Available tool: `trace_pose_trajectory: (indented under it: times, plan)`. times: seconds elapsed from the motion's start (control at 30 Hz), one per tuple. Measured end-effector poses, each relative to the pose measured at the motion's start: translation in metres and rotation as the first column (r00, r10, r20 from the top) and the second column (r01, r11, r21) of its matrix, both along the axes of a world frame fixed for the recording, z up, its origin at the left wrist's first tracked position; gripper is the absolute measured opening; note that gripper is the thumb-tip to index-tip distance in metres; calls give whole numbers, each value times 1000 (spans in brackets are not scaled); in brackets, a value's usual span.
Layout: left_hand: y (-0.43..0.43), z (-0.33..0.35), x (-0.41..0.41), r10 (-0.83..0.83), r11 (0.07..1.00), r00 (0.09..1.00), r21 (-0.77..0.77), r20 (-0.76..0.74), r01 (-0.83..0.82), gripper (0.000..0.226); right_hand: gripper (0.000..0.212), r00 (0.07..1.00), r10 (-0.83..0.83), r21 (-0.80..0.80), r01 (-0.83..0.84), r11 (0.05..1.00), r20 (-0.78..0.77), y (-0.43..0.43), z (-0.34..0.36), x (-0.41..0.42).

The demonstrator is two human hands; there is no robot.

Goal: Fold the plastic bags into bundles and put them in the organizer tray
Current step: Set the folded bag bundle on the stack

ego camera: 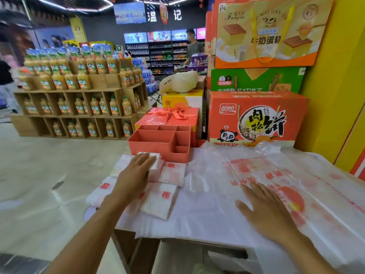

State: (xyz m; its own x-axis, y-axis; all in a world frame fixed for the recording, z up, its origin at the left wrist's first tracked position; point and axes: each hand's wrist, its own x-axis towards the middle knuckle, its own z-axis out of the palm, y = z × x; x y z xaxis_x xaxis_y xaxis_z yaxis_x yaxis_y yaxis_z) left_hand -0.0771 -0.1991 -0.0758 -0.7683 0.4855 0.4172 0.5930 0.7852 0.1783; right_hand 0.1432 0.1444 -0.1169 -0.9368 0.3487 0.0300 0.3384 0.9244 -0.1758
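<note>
Bundle (155, 162): beneath left hand (136, 175), grasp unclear, tray (152, 145) just above it in frame; right hand (264, 212) flat, unclenched, on bag (215, 194).

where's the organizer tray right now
The organizer tray stands centre-left in the head view, just beyond the left hand and the folded bundles, in front of the ribboned red gift box and left of the orange panda box.

Thin glossy plastic bags (256, 175), matt smooth plastic organizer tray (158, 144).
</note>
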Motion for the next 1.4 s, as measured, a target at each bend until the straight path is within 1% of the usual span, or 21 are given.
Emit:
trace_pose_trajectory:
  times: [0.07,0.13,0.3,0.43,0.57,0.67,0.83,0.93,1.0,1.07,1.13,1.17,1.27,1.33,1.4]
  plan:
    - [-6,-4,-13,27,990,999,-137,46,-20,52,79,1000,-5,16,4,1000,3,1,-1,0]
    - [-9,-7,-20,30,979,993,-201,111,-7,54,77,1000,-4,22,4,1000,12,2,-3,0]
    - [-7,-16,-22,37,974,970,-225,240,19,58,76,1000,16,25,-17,1000,17,2,-4,1]
    - [-5,-22,-21,49,965,967,-260,252,19,62,77,1000,25,26,-25,999,19,1,-3,2]
    - [-5,-22,-23,69,945,957,-327,282,28,63,76,999,29,27,-29,999,25,0,-1,2]
    - [-5,-18,-23,70,943,947,-332,314,40,66,76,999,28,26,-29,999,31,-1,1,2]
    - [-2,-10,-11,63,961,961,-277,271,15,67,76,1000,26,-8,-26,1000,13,-2,4,3]
    - [7,-8,5,81,954,960,-300,270,3,68,74,999,33,-31,-33,999,-4,-2,8,5]
    - [20,-7,24,41,950,974,-310,221,30,69,74,999,38,17,-38,999,7,-2,13,10]
    - [40,-6,49,-50,961,982,-257,184,97,68,74,1000,21,136,-23,990,17,0,20,19]
    - [64,-5,74,-164,965,964,-168,210,201,67,71,999,-26,225,21,974,19,3,26,32]
    - [78,-6,86,-215,959,950,-137,227,249,66,69,999,-50,235,45,971,16,4,27,39]
    - [120,-18,113,-334,921,905,-115,262,373,64,68,995,-95,147,89,985,38,7,23,59]
    - [144,-27,128,-336,900,909,-200,248,387,65,68,995,-92,95,88,992,45,14,17,67]
    - [161,-33,140,-283,892,944,-315,167,323,75,67,998,-46,63,44,997,39,25,13,75]
